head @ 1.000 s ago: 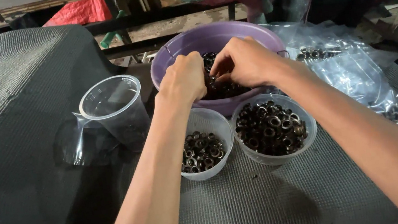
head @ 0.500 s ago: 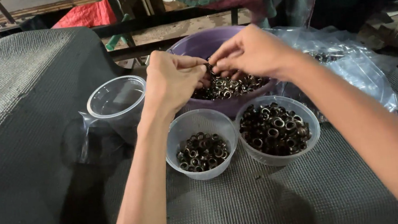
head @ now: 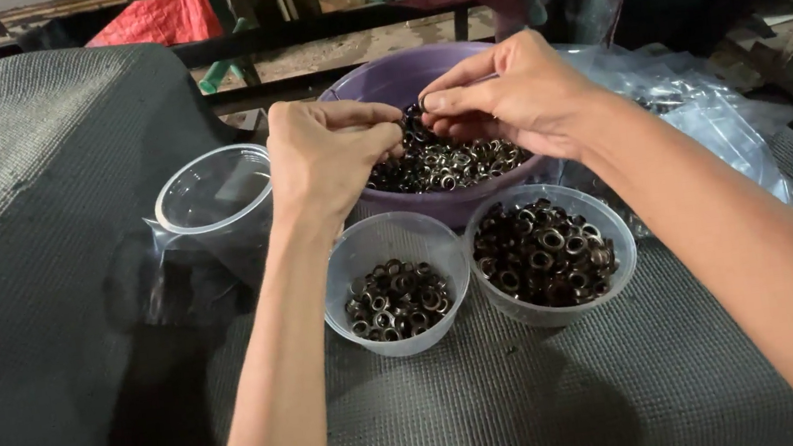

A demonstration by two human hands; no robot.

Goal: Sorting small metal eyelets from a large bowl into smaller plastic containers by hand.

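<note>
I see my left hand [head: 326,157] and my right hand [head: 512,96] meeting above the round purple plastic bowl [head: 399,76], which sits at the far side of the grey woven mat [head: 540,407] and holds a heap of small dark metal rings [head: 449,161]. The fingertips of both hands are drawn narrow and pinched together on a small ring piece [head: 414,113] held between them, just over the heap; the piece is too small for me to tell more about it. Just in front of the purple bowl, touching or nearly touching its near wall, stand two clear plastic cups side by side: the left clear cup [head: 353,259] is about a third full of rings, the right clear cup [head: 609,227] is filled near its rim. Their rims meet or almost meet under my left wrist. To the left, apart from these, an empty clear plastic cup [head: 201,191] stands inside a crumpled clear bag. On the right, a heap of clear plastic bags [head: 707,124] crowds close against the purple bowl and the right cup, so the room there is tight. The near part of the mat, between my forearms and toward me, is open. Beyond the bowl's far rim runs a dark metal rail [head: 322,28].
</note>
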